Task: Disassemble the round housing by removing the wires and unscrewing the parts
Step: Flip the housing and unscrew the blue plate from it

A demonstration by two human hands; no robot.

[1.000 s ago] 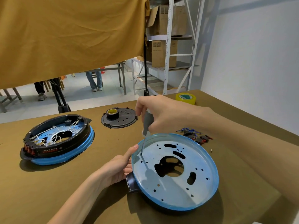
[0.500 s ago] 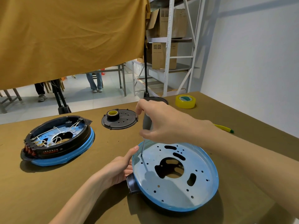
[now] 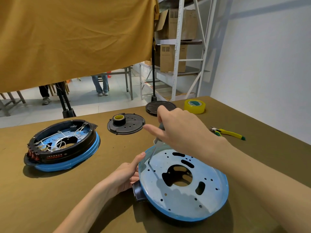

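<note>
Presently the right hand (image 3: 181, 130) grips a grey-handled screwdriver (image 3: 160, 130), fingers curled round the handle with the forefinger stretched out. The shaft slants down to a hole near the rim of the blue round housing (image 3: 183, 187), which lies on the surface directly below that hand. The left hand (image 3: 124, 177) braces the housing's near-left edge, thumb laid up along the rim and fingers curled against the side, just beside the tool tip.

Risks noted:
- The shaft sits tilted; under torque the tip could jump out of the screw and skate across the plate.
- That thumb lies close to the tip's likely slip path.
- The housing rests unevenly on a dark spout (image 3: 138, 190) below the left hand, so downward pressure may rock it.
- Any loosened screw could drop through the plate's openings or roll off.
</note>
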